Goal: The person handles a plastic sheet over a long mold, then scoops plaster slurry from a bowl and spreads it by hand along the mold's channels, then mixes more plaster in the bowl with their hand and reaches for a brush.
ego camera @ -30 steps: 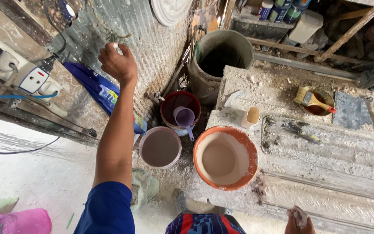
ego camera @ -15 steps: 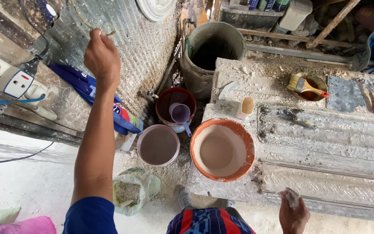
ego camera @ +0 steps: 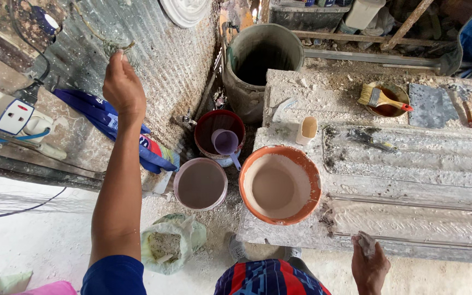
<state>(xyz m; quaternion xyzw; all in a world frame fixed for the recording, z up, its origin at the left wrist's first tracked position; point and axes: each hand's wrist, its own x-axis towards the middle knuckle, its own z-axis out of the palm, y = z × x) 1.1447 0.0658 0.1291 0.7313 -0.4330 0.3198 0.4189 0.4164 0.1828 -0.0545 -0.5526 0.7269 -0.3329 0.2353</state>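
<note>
While raised, left hand pinches wire.

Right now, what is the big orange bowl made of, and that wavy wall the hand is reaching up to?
The orange bowl looks like plastic: smooth, bright rim, its inside coated with pale, chalky mix. The wavy wall looks like corrugated sheet metal, dull grey and dusty, with even ridges. The left hand pinches what seems to be thin wire there.
</note>
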